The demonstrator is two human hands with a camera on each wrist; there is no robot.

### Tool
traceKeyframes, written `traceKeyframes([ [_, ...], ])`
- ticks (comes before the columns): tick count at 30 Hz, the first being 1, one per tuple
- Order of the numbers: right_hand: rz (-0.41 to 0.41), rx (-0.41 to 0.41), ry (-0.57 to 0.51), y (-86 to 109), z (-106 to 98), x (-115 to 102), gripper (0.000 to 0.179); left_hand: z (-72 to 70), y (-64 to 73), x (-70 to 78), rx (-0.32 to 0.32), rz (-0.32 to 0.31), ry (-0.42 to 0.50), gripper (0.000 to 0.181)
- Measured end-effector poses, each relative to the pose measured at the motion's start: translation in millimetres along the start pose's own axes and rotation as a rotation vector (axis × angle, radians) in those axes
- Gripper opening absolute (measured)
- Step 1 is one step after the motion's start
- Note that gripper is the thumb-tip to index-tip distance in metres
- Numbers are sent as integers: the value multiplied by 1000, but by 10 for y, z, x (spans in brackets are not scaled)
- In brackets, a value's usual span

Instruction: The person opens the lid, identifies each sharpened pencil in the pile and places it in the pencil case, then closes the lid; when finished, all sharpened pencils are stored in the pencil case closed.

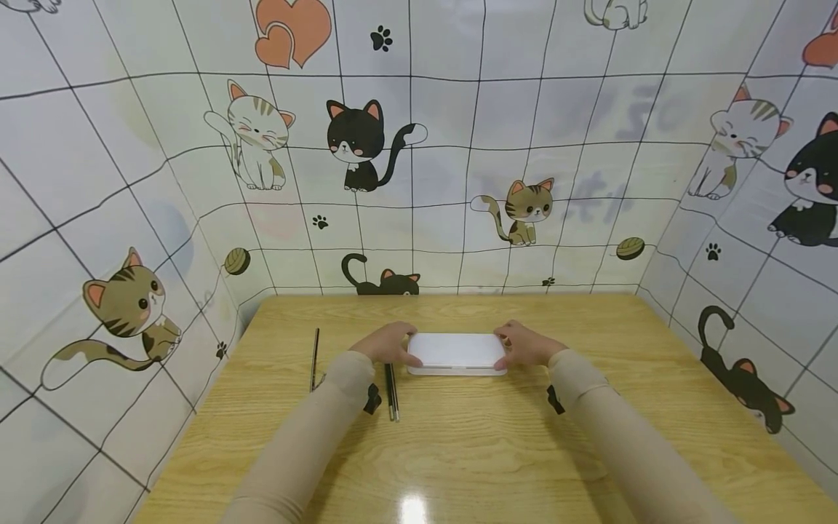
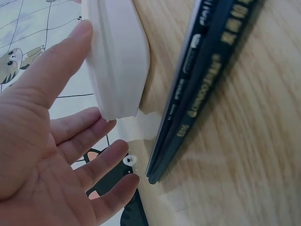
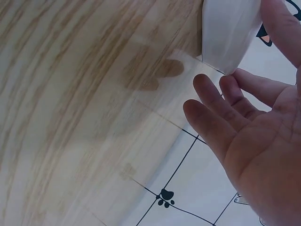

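A white, flat, oblong case with rounded corners [image 1: 457, 351] lies on the wooden table, its lid down. At its left end my left hand [image 1: 390, 343] holds it between thumb and forefinger, the other fingers spread loosely beyond. My right hand [image 1: 527, 344] grips the opposite end in the same way, thumb on the near side. Close beside the left hand lie dark pencils [image 2: 202, 89], side by side, gold lettering showing on one in the left wrist view. The left forearm partly covers a thin dark stick-like item [image 1: 315, 349] farther left.
The wooden table [image 1: 471, 451] meets a cloth backdrop [image 1: 445, 167] printed with cats and grid lines at the back and both sides. Dark wrist-camera mounts [image 1: 372, 399] hang below the wrists. Light glares off the table's near part.
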State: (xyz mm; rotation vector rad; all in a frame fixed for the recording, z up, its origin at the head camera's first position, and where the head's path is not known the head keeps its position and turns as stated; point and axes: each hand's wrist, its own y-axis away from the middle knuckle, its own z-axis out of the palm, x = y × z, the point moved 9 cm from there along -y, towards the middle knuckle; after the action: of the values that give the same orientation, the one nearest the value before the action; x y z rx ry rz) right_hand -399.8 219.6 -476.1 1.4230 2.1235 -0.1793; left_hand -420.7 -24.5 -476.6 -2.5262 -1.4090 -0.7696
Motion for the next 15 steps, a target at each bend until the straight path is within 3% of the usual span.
traceKeyframes([
  [15,-5,41,77,-14,0,23,90,66,-49,-38,40,3,-59,83],
])
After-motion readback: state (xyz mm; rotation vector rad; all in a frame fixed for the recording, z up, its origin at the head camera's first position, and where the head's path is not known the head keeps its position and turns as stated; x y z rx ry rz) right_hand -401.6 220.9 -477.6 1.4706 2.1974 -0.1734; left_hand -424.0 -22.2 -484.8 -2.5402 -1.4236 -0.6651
